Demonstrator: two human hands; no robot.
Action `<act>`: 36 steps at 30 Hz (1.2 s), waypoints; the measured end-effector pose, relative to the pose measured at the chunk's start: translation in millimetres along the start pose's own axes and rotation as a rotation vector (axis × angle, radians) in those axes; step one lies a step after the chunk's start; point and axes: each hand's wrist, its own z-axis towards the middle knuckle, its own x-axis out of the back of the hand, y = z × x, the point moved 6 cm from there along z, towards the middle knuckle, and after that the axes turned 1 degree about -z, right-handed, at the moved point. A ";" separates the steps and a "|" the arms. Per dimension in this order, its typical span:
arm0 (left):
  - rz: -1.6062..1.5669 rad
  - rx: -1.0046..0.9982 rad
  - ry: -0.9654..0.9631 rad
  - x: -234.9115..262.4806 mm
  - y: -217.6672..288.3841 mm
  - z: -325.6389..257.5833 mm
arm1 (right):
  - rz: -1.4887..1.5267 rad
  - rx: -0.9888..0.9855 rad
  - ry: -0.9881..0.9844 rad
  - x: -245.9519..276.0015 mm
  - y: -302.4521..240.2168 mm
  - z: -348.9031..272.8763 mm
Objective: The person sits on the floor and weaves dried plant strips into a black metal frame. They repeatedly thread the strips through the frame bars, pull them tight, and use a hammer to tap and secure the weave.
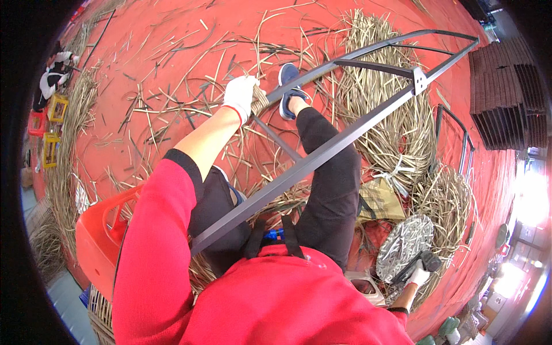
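A dark grey metal frame [351,135] lies slanted across my thighs. My left hand [240,96], in a white glove, is closed around the frame's far bar, where a short band of tan woven strips [260,102] wraps it. Well off to the right and low, my right hand [420,276], also gloved, is closed on a black hand-held tool [432,261] shaped like a staple gun. That tool is over the edge of a round silvery tray [397,244], whose surface looks covered in pale streaks too fine to make out.
Long tan strips lie in a large tied bundle [385,109] and a smaller heap [445,201] at the right. Loose strips litter the red floor [167,40]. An orange plastic chair [100,230] stands at my left. Brown stacked panels [500,92] rise far right; another person [52,80] is far left.
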 end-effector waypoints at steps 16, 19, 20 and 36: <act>0.016 -0.003 -0.007 -12.9 18.6 -0.8 | 0.554 0.490 -1.289 -285.2 -329.0 -231.3; 0.042 -0.006 -0.017 -14.8 26.2 -3.0 | 0.541 0.408 -1.419 -343.0 -371.2 -288.3; 0.042 0.003 -0.014 -14.7 27.2 -2.8 | 0.525 0.420 -1.443 -356.7 -383.9 -304.1; 0.059 -0.083 -0.211 -19.0 76.3 -38.6 | -0.495 1.095 -0.955 -380.7 -440.3 -304.9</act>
